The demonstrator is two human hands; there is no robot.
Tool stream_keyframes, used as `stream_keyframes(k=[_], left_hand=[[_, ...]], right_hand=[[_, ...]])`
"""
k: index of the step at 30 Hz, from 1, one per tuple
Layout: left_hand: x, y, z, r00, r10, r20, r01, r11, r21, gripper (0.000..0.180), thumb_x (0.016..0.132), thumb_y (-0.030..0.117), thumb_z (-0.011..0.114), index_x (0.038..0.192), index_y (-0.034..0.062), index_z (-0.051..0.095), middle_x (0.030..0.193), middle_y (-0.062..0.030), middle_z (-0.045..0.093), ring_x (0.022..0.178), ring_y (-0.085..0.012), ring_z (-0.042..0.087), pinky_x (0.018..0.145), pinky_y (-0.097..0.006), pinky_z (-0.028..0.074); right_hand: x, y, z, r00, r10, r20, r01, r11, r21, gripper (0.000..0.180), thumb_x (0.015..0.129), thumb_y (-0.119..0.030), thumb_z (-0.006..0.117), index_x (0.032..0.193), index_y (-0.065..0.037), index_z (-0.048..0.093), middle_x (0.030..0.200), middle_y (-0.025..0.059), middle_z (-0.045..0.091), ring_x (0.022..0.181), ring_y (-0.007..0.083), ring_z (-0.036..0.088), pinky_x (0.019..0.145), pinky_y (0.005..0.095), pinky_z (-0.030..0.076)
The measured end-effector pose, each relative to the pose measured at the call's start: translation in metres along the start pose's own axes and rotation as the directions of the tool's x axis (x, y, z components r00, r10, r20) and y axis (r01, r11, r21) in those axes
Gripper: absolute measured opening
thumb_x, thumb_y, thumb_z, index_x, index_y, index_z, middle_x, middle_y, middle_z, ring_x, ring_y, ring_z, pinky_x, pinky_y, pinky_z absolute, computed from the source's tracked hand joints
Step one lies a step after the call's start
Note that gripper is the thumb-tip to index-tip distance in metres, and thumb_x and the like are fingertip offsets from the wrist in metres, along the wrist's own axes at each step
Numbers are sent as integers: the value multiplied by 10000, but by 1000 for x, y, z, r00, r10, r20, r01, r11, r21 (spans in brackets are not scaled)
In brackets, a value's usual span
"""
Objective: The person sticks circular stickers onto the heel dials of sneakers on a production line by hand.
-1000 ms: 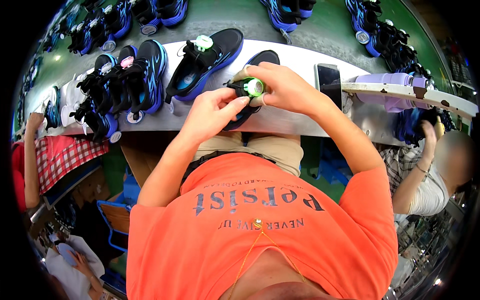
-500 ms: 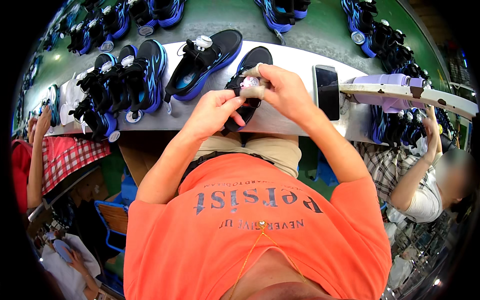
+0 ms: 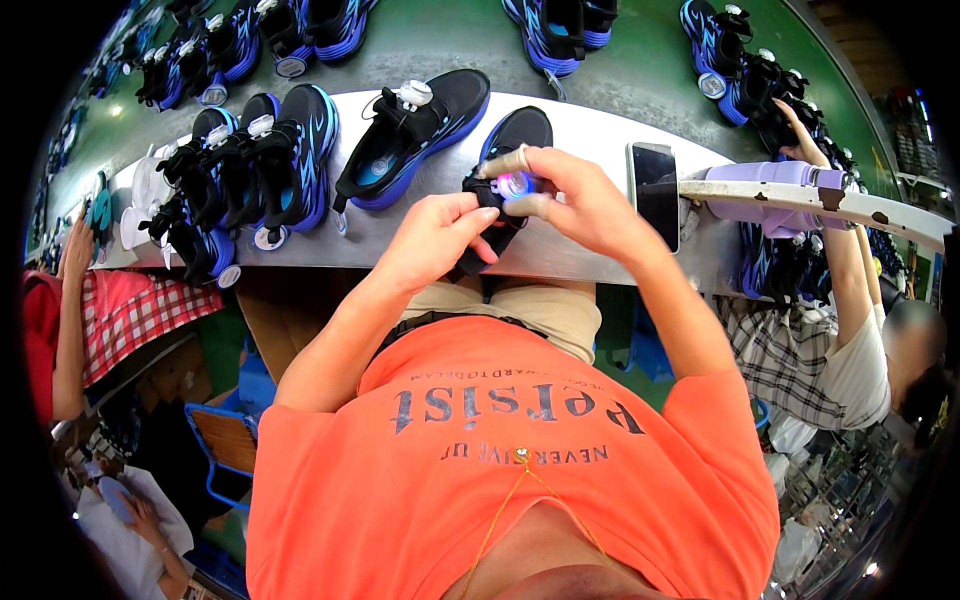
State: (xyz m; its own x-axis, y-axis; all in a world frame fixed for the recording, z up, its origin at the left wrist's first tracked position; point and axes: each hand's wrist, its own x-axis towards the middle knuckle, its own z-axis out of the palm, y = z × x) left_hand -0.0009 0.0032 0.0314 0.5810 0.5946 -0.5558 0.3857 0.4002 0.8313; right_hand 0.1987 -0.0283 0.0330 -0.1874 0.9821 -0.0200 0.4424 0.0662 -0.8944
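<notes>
A black and blue shoe point(image 3: 522, 132) lies on the grey workbench point(image 3: 420, 235) in front of me. My right hand point(image 3: 575, 200) is closed around a small round dial point(image 3: 513, 184) on the shoe's top, thumb and fingers pinching it; the dial glows purple. My left hand point(image 3: 437, 235) grips the near part of the same shoe from the left. A second black and blue shoe point(image 3: 412, 135) with a white dial lies just left of it, untouched.
Several more shoes point(image 3: 255, 170) crowd the bench's left end and the green conveyor point(image 3: 440, 45) beyond. A dark phone point(image 3: 655, 193) lies right of my hands, beside a lilac bottle point(image 3: 770, 180). Other people sit at both sides; one reaches toward shoes at far right.
The dial under my right fingers showed green, then whitish, and now glows purple. Both hands stay on the shoe, shifted slightly toward me.
</notes>
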Motion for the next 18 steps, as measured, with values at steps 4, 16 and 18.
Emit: stream_keyframes(k=[4, 16, 18], left_hand=[[-25, 32, 1, 985, 171, 10, -157, 877, 454, 252, 902, 233, 564, 900, -8, 640, 727, -127, 636, 667, -240, 622, 621, -336, 476], [-84, 76, 39, -7, 922, 387, -436, 345, -831, 193, 904, 149, 532, 883, -30, 600, 863, -151, 580, 831, -332, 533, 751, -409, 451], [-83, 76, 37, -31, 935, 353, -472, 297, -830, 198, 857, 151, 581, 802, -39, 596, 875, -198, 600, 836, -368, 556, 699, -406, 475]], right_hand=[[-1, -2, 4, 986, 146, -86, -158, 976, -149, 358, 775, -206, 754, 1085, -75, 631, 699, 35, 565, 627, 101, 479, 599, 254, 432], [12, -16, -21, 976, 195, 97, -189, 979, -72, 373, 771, -264, 733, 1102, -106, 663, 737, 50, 557, 668, 153, 509, 653, 285, 449], [11, -12, -22, 980, 179, 82, -174, 983, -66, 366, 767, -263, 735, 1091, -105, 669, 730, 50, 558, 667, 153, 513, 657, 281, 450]])
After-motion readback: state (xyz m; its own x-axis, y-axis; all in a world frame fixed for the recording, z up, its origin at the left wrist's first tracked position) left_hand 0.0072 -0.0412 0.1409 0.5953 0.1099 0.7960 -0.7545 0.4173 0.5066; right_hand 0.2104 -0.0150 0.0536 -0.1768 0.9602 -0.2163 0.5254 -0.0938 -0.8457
